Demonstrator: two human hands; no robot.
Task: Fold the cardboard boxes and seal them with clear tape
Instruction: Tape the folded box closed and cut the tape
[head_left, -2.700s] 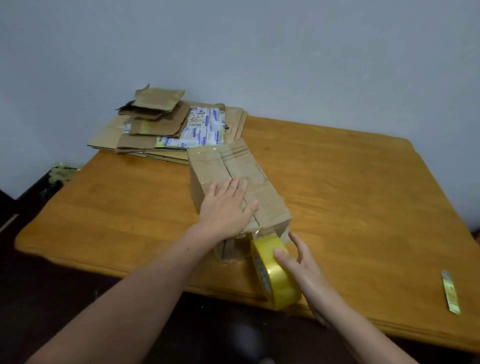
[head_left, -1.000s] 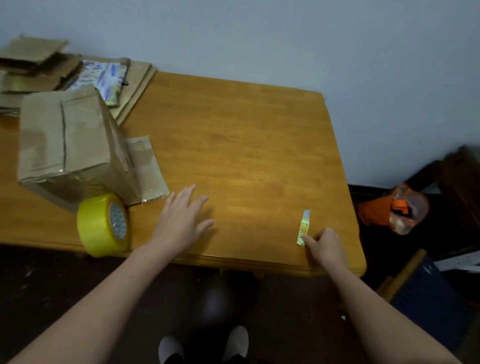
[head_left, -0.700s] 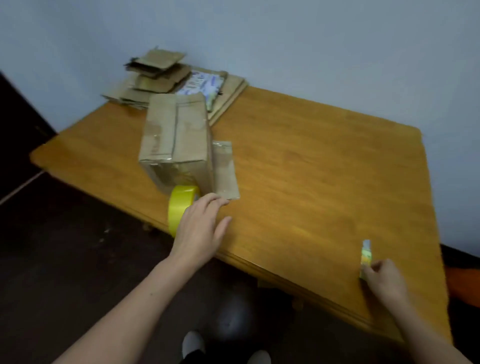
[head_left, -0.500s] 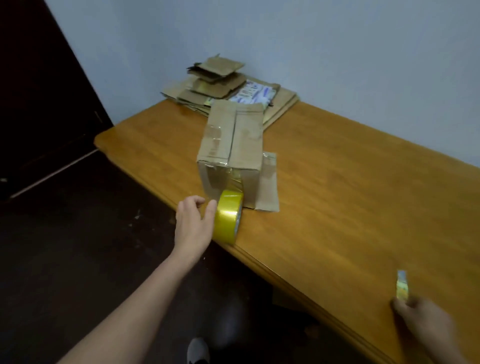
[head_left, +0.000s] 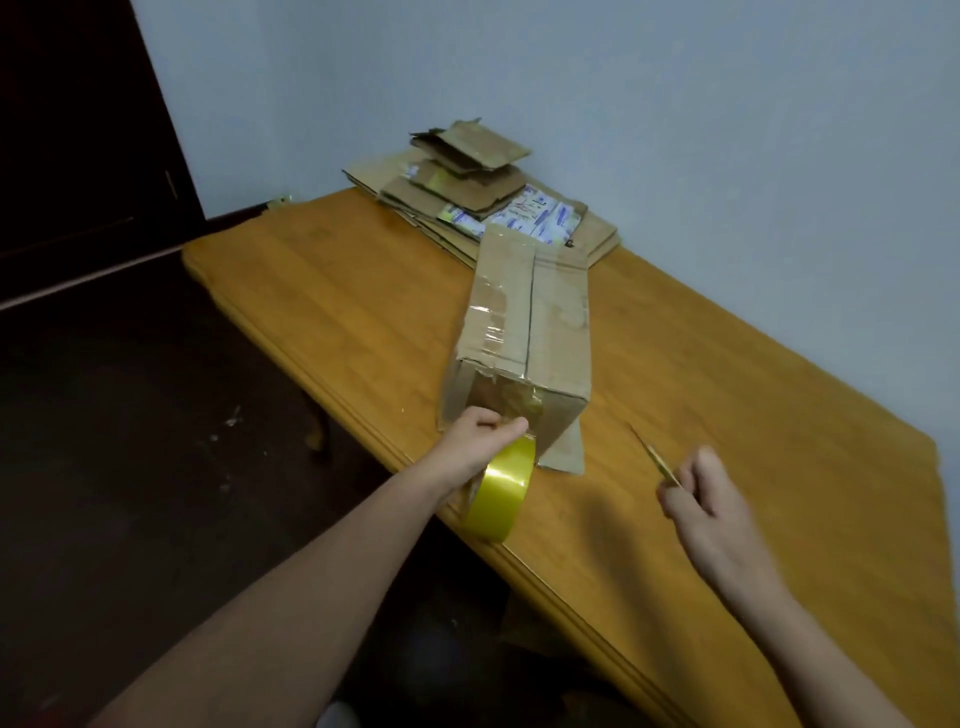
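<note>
table (head_left: 727, 415) – bears all | cardboard box (head_left: 524, 332) – near edge, long axis running away toward wall | tape roll (head_left: 501, 488) – on edge, touching box's near end, left hand (head_left: 475, 439) clasping its top | small cutter (head_left: 655, 457) – pinched in right hand (head_left: 701, 499), right of roll, tip angled toward far left; left hand nearer.
</note>
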